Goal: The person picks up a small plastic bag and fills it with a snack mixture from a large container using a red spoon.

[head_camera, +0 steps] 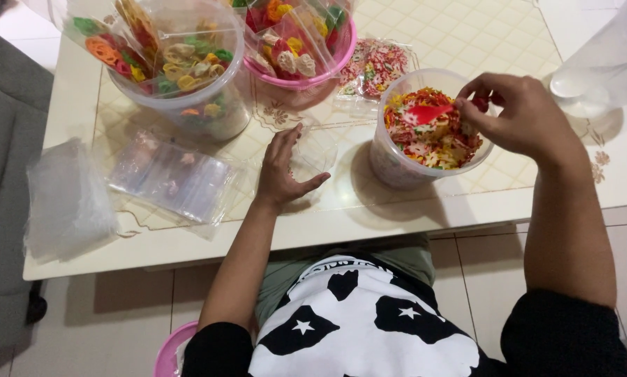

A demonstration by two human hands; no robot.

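Reaching over the right part of the table (188, 244), the right hand (519, 115) hangs above a clear round tub (397, 164) heaped with small multicoloured crackers (435, 139); its forearm rises steeply from the near edge, the wrist bent inward, and the thumb and fingers are pinched shut on the handle of a red scoop (428, 113) whose blade lies on top of the heap. The tub stands a little back from the near edge, right of the table's middle. The left hand (284, 167) rests near the middle of the table, just left of the tub, its forearm coming straight up from the near edge; the fingers point away and spread, the thumb sticks out to the right, and the palm curves loosely around a small clear plastic bag (317, 150), touching it rather than clamping it. Left of that hand lies a flat pile of empty clear bags (170, 178), and a crumpled plastic bundle (65, 199) sits at the left edge. Toward the far edge stand a clear bucket (202, 105) and a pink basin (327, 63), both full of packed cracker bags, with one filled packet (372, 66) lying flat behind the tub
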